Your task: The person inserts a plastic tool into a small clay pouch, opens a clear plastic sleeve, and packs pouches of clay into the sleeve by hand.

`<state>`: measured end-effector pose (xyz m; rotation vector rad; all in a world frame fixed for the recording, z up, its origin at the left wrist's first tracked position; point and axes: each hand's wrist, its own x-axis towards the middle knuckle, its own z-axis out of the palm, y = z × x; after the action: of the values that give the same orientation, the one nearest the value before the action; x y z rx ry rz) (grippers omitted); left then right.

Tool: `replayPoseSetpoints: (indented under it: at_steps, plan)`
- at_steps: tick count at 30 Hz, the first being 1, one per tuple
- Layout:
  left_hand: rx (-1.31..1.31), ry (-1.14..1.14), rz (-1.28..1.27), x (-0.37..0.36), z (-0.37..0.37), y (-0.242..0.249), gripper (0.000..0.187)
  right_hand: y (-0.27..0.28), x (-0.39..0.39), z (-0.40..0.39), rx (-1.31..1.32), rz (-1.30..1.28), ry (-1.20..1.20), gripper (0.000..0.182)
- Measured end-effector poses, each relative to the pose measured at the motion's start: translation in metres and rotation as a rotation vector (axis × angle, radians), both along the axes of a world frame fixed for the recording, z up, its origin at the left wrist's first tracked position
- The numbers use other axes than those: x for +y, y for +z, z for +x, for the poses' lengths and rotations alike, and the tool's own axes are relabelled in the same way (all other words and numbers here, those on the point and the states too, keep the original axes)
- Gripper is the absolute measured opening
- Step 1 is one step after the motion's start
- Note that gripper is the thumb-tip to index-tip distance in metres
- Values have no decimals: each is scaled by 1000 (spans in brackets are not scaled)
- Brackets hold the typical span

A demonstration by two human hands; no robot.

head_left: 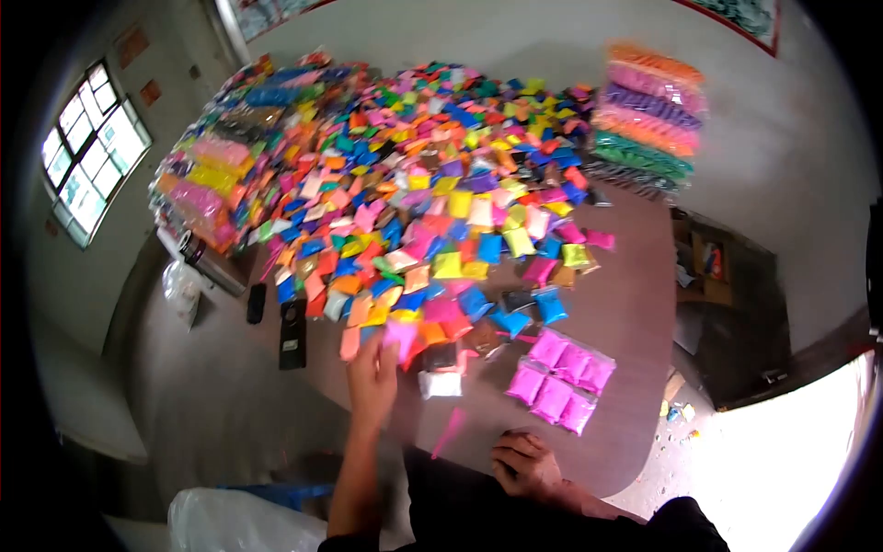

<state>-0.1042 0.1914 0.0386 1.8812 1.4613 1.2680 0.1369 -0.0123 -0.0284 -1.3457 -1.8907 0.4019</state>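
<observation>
A big heap of small coloured packets [432,175] covers most of a brown table [635,313]. My left hand [372,377] reaches up to the near edge of the heap, its fingers on a pink packet [401,337]. A white packet [441,384] lies just right of that hand. My right hand [524,463] rests at the table's near edge with its fingers curled; nothing shows in it. A clear bag of magenta packets [561,379] lies on the table above and right of my right hand.
Stacks of bagged packets stand at the far right [648,115] and far left [207,189] of the table. Two dark phone-like objects [292,333] lie at the table's left edge. A white plastic bag [235,522] sits by my left arm. A window [92,152] is on the left wall.
</observation>
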Motion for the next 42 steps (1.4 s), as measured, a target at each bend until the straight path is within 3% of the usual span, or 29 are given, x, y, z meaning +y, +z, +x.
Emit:
replayPoseSetpoints:
  at_steps: [1,2,3,6,7,9,10,12,16,17,19,22,26,29,31,33,36,37,39,42]
  plan:
    - [41,-36,-81,-30,9,6,23,-8,-1,0,51,16,14,24]
    - [-48,-159,-62,-46,8,-21,20,-9,-2,1,98,34,21,28]
    - [-205,-167,-159,-79,30,-6,16,-4,-5,5,76,46,-26,28]
    - [-190,-228,-216,-140,54,-17,17,4,-9,10,346,-155,-30,37]
    - [-222,-255,-350,-157,60,-15,17,7,-10,12,338,-141,-54,37]
    - [-273,-258,-455,-182,70,-19,16,12,-7,13,628,-283,-68,33]
    - [-271,-275,-446,-187,75,-6,16,11,-8,10,738,-314,-85,28]
    - [104,-326,-305,-194,81,21,27,7,-8,11,828,-339,-65,27]
    - [-28,-287,-277,-198,78,-12,25,3,-16,6,979,-521,-59,23]
    - [-94,-307,-292,-197,77,-14,26,-4,-16,3,979,-516,-57,23]
    - [-158,-331,-303,-196,74,-14,27,-13,-10,0,750,-234,35,22]
    - [-179,-303,-469,-198,74,-8,30,-10,-9,-5,741,-162,7,21]
    - [-270,-192,-443,-203,85,0,27,-14,-10,-8,681,-242,-54,21]
    - [-331,-154,-379,-205,87,-7,26,-13,-10,-10,842,-255,0,20]
    - [-329,-153,-348,-206,87,-10,27,-7,-8,-4,688,-204,-24,20]
    - [-269,-143,-577,-207,83,-9,31,6,-8,-1,708,-234,-35,20]
    - [-455,-164,-552,-205,76,-72,35,10,-5,2,752,-301,-45,20]
    - [-456,-162,-557,-206,89,-53,35,10,-3,3,775,-333,-39,20]
    - [-703,-70,-334,-207,113,-21,17,11,-1,2,806,-344,-39,21]
    - [-598,-79,-355,-206,89,-47,19,21,5,4,854,-404,6,23]
